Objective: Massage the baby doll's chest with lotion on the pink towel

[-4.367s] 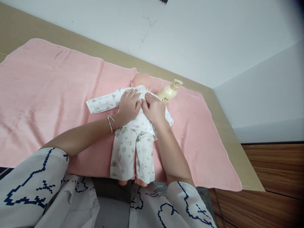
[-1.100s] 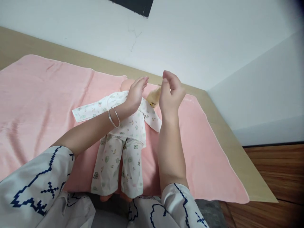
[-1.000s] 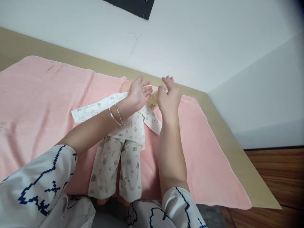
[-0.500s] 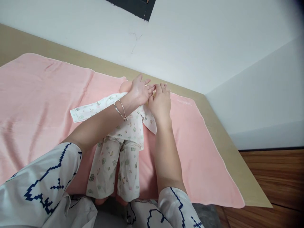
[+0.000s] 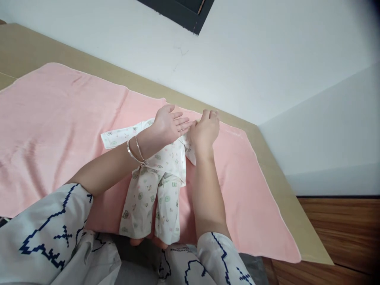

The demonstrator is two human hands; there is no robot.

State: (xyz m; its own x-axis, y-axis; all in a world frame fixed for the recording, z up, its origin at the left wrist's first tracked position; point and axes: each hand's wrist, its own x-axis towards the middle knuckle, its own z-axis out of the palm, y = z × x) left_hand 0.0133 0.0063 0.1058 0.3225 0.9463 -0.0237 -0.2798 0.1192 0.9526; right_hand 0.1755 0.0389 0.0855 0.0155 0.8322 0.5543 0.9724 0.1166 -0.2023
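Note:
A doll lies on its back in a white printed long-sleeved top (image 5: 173, 158) and matching trousers (image 5: 142, 206), its feet toward me. My left hand (image 5: 170, 124) is above its upper body, palm turned up and fingers stretched to the right. Close by, at the left fingertips, is my right hand (image 5: 206, 128), back toward me with its fingers bent over. Whatever those fingers may hold is hidden. The doll's head is mostly covered by my hands. One sleeve reaches out to the left; the other lies partly under my right wrist.
A pink blanket (image 5: 243, 190) is spread under the doll on a tan board or table top (image 5: 276, 190). Behind it rises a white wall (image 5: 237, 59) with a dark frame (image 5: 190, 16). Wooden flooring (image 5: 341, 225) shows at the lower right.
My left hand has turned more palm-up and shifted slightly down and left. The right hand's fingers have bent further and moved slightly right. The whole view has shifted slightly.

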